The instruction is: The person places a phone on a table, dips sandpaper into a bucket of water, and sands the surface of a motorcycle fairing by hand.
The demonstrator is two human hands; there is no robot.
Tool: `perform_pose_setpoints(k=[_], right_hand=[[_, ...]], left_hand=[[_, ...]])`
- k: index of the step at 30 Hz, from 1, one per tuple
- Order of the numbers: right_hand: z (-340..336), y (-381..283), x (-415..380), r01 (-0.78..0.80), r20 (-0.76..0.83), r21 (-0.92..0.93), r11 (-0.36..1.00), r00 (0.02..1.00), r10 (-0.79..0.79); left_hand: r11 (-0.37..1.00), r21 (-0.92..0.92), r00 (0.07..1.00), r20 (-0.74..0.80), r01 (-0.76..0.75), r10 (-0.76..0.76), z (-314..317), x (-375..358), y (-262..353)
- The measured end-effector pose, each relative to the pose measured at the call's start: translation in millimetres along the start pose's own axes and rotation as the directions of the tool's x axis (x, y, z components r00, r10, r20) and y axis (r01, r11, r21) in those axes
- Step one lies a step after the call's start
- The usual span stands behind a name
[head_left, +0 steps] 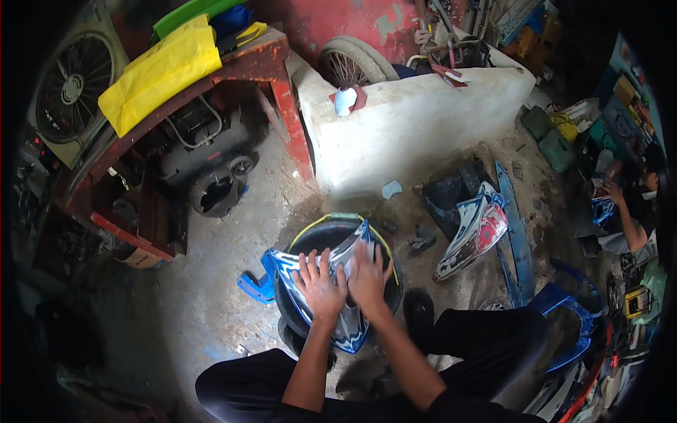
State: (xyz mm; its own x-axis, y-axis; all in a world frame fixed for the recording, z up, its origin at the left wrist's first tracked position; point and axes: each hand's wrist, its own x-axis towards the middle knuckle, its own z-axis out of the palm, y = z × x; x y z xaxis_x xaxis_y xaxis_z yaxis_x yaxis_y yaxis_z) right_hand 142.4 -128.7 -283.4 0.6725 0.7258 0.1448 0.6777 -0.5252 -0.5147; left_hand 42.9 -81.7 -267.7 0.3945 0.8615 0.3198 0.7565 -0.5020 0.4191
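Observation:
A pointed motorcycle fairing panel [343, 326], blue, white and grey with patchy paint, rests across a black bucket [283, 304] between my knees. My left hand [321, 285] lies on the panel with its fingers spread, steadying nothing else. Beside it, my right hand [368, 282] presses on the panel's upper right part, its fingers slightly blurred. Under that hand shows the edge of a pale scrap like sandpaper [348, 267]. The bucket's yellow-green handle [345, 216] curves around the far rim. A bright blue plastic part [259, 283] sticks out at the bucket's left.
Another patchy fairing [471, 229] and a long blue panel [517, 243] lie to the right. A blue frame piece [575, 321] is by my right knee. Ahead stands a low white wall [416, 120]; at left, a red bench [285, 116]. Another person [627, 211] sits far right.

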Motion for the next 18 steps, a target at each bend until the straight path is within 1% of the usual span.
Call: perform_pose_setpoints(k=[1, 3, 4, 6, 8, 9, 10, 11, 13, 15, 17, 18], right_hand=[[-13.2, -14.0, -22.4, -0.051, 0.068, 0.032, 0.998, 0.997, 0.049], [-12.3, -12.9, -41.0, -0.021, 0.077, 0.056, 0.998, 0.997, 0.017], [-10.1, -11.5, -35.7, -0.03, 0.079, 0.068, 0.997, 0.997, 0.025], [-5.0, -4.2, -6.3, -0.017, 0.021, 0.034, 0.999, 1.0, 0.017], [-1.0, 3.7, 26.3, -0.057, 0.022, 0.064, 0.996, 0.998, 0.055], [-0.5, 5.8, 35.3, -0.088, 0.025, 0.087, 0.992, 0.996, 0.087], [-0.8, 6.0, 34.9, -0.081, 0.017, 0.087, 0.993, 0.997, 0.08], [-2.9, 6.5, 26.2, -0.087, 0.013, 0.096, 0.992, 0.996, 0.086], [-8.6, 8.2, -5.8, -0.009, 0.058, 0.056, 0.998, 0.998, 0.005], [-11.8, 9.1, -33.5, -0.013, 0.055, 0.085, 0.996, 0.998, 0.008], [-12.9, 7.2, -43.1, -0.046, 0.088, 0.077, 0.996, 0.995, 0.039], [-8.4, 5.6, -32.2, -0.043, 0.033, 0.081, 0.996, 0.999, 0.04]], left_hand=[[1.0, 0.026, 1.0, 0.007, -0.014, 0.013, 1.2, 0.0, -1.8], [0.999, 0.023, 1.0, 0.006, -0.022, 0.022, 0.8, -0.4, -1.0], [0.999, 0.034, 0.999, 0.012, -0.03, 0.03, 0.5, -0.9, -1.3], [1.0, 0.016, 1.0, 0.007, -0.025, 0.025, 0.7, -0.4, -0.7], [0.999, 0.01, 0.999, 0.011, -0.032, 0.032, 0.2, -1.8, -0.1], [0.999, -0.002, 0.999, 0.011, -0.033, 0.033, -0.3, -0.7, 0.2], [0.999, 0.003, 0.999, 0.01, -0.043, 0.043, 0.1, -0.2, -0.1], [0.999, 0.004, 0.999, 0.016, -0.038, 0.038, 0.2, -0.6, -0.5], [0.999, 0.01, 0.999, 0.015, -0.042, 0.042, 0.2, 0.6, 0.0], [1.0, 0.014, 0.999, 0.033, -0.027, 0.026, 0.1, -0.3, 0.4], [0.998, 0.044, 0.999, 0.035, -0.042, 0.041, 1.6, 1.1, -1.3], [0.998, 0.039, 0.999, 0.033, -0.044, 0.043, 2.7, 0.3, -2.2]])
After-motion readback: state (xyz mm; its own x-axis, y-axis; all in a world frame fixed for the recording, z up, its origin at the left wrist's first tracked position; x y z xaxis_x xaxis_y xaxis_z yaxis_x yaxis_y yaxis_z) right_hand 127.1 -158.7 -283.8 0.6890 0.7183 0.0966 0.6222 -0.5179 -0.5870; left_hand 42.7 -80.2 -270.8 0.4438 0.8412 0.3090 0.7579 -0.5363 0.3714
